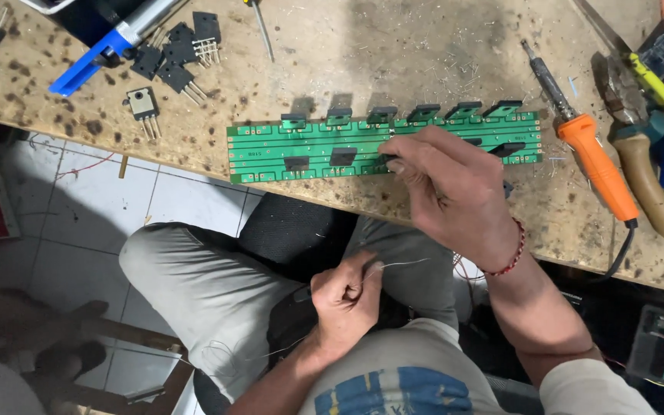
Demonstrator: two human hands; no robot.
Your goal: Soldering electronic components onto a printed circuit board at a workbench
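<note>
Head view, looking down past my lap to a scarred workbench (424,46). Item one: my right hand (447,184), arm reaching up from the lower right, red cord bracelet (510,257) at the wrist, fingers curled and pinched narrow at the near edge of a long green circuit board (270,142); I cannot tell what, if anything, sits between the fingertips. Item two: my left hand (346,296), held low over my lap, closed in a fist around a thin silvery wire (405,263) that trails off to the right and also loops down past my knee. Item three: the board itself, lying flat along the bench's front edge, with a row of black transistors (424,112) standing along its far side and a few more lying on its face. Item four: an orange-handled soldering iron (593,165), just right of the board, tip pointing away from me. Item five: loose black transistors (178,58) in a heap at the upper left, beside a blue-and-grey tool (109,48). Item six: pliers and other hand tools (647,138) crowded at the far right (handles overlapping, hard to separate). My right hand covers part of the board's right half.
</note>
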